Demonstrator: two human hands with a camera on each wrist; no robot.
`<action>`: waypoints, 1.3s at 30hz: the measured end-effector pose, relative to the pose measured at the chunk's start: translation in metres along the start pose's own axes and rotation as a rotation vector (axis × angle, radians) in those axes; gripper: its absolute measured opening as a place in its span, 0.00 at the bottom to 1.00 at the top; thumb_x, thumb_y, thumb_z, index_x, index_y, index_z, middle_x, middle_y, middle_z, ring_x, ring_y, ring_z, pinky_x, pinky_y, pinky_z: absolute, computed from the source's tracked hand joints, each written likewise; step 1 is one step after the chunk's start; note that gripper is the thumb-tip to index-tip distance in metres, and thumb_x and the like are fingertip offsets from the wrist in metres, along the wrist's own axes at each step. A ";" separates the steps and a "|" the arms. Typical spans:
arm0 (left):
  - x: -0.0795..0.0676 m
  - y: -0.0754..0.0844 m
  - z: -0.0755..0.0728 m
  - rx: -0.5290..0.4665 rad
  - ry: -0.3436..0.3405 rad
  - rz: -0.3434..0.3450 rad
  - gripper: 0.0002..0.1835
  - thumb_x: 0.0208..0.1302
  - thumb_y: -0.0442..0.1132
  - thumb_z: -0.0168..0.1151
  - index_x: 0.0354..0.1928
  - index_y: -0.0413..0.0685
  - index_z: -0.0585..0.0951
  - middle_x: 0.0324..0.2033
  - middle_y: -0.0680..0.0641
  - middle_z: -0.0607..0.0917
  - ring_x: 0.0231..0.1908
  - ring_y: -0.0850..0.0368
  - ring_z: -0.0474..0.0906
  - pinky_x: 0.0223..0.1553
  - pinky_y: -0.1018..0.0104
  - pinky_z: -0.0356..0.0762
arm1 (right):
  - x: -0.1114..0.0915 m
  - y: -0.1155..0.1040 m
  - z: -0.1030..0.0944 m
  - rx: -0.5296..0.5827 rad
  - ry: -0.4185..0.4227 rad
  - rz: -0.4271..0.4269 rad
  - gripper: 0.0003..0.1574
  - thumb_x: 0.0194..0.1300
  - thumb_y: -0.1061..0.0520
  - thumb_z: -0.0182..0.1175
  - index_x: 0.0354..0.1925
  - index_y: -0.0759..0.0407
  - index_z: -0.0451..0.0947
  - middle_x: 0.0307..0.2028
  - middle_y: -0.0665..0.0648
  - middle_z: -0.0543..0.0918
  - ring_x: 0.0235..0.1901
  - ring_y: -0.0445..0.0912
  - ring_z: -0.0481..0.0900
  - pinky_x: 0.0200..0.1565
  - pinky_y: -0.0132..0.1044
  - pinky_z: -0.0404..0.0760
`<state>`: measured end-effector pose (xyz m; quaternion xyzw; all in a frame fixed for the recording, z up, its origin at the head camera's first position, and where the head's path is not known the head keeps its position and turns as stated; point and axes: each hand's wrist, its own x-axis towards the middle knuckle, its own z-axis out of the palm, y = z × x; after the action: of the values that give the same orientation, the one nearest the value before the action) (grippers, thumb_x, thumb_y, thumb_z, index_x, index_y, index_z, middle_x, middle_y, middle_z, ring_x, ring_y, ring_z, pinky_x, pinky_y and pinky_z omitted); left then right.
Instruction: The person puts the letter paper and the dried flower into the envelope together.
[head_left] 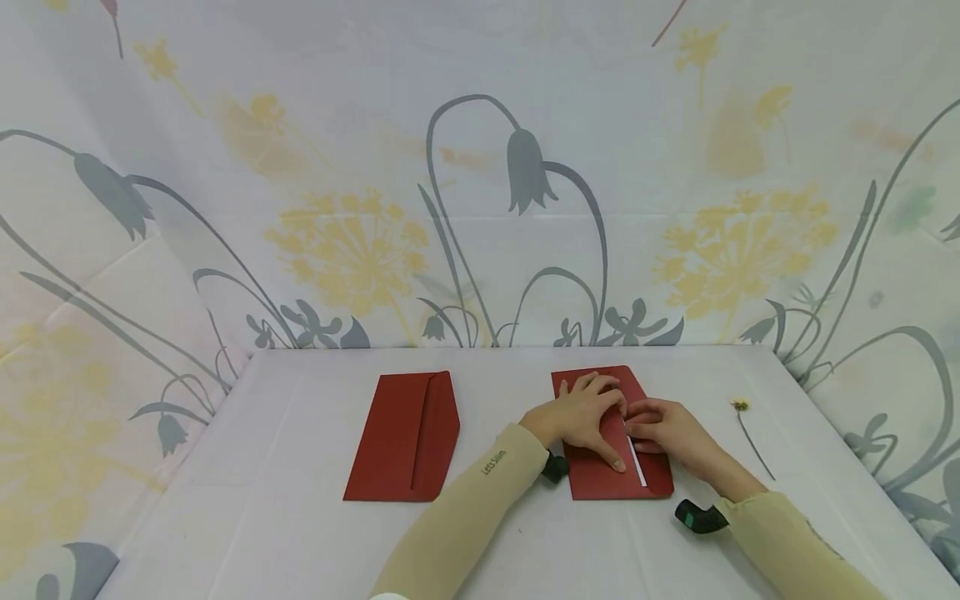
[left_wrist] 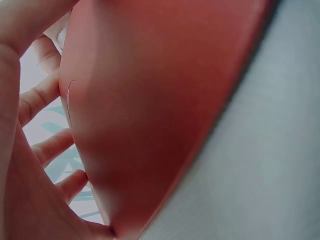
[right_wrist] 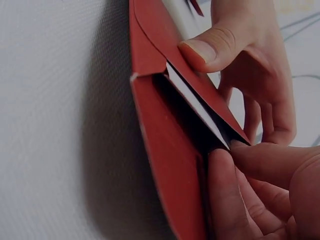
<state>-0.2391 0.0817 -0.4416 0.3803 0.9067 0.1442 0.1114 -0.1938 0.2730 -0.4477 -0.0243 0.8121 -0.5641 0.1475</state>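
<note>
A red envelope [head_left: 592, 479] lies on the right half of the table with its flap open to the right. A white card [right_wrist: 195, 102] sits inside it, its edge showing as a strip along the mouth. My left hand [head_left: 583, 417] rests on the envelope's front with fingers spread and thumb near the mouth; its fingertips touch the paper. At the mouth, my right hand [head_left: 667, 437] pinches the card's edge between thumb and finger, its other fingers partly hidden beneath. How far the card reaches inside is hidden.
A second red envelope [head_left: 390, 442] lies to the left, flap side up. Right of my right hand is a small dried yellow flower [head_left: 741, 405] on a thin stem. A white cloth covers the table [head_left: 247, 467], and a floral-printed curtain [head_left: 480, 250] hangs behind it.
</note>
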 end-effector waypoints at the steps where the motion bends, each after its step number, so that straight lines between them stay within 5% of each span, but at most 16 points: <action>1: 0.000 0.000 0.000 -0.002 0.003 0.002 0.38 0.33 0.73 0.68 0.47 0.70 0.68 0.67 0.61 0.53 0.70 0.56 0.40 0.63 0.39 0.47 | 0.000 0.000 0.000 0.004 -0.007 -0.003 0.26 0.63 0.61 0.58 0.55 0.74 0.65 0.42 0.64 0.82 0.39 0.46 0.82 0.38 0.39 0.82; 24: -0.001 -0.004 0.004 -0.021 0.034 0.006 0.39 0.30 0.75 0.68 0.47 0.71 0.67 0.67 0.62 0.53 0.69 0.56 0.42 0.64 0.39 0.47 | -0.004 0.003 -0.002 0.087 0.034 -0.037 0.27 0.64 0.58 0.59 0.56 0.72 0.67 0.47 0.62 0.79 0.42 0.42 0.81 0.42 0.39 0.81; 39: -0.001 -0.002 0.000 -0.009 0.024 0.011 0.39 0.32 0.74 0.68 0.47 0.69 0.67 0.67 0.62 0.53 0.68 0.57 0.43 0.64 0.40 0.47 | -0.005 0.009 -0.007 0.096 -0.046 -0.030 0.32 0.65 0.55 0.59 0.60 0.71 0.63 0.52 0.64 0.77 0.47 0.42 0.80 0.47 0.36 0.79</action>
<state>-0.2392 0.0795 -0.4424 0.3830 0.9052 0.1534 0.1015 -0.1898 0.2832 -0.4524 -0.0423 0.7800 -0.6038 0.1588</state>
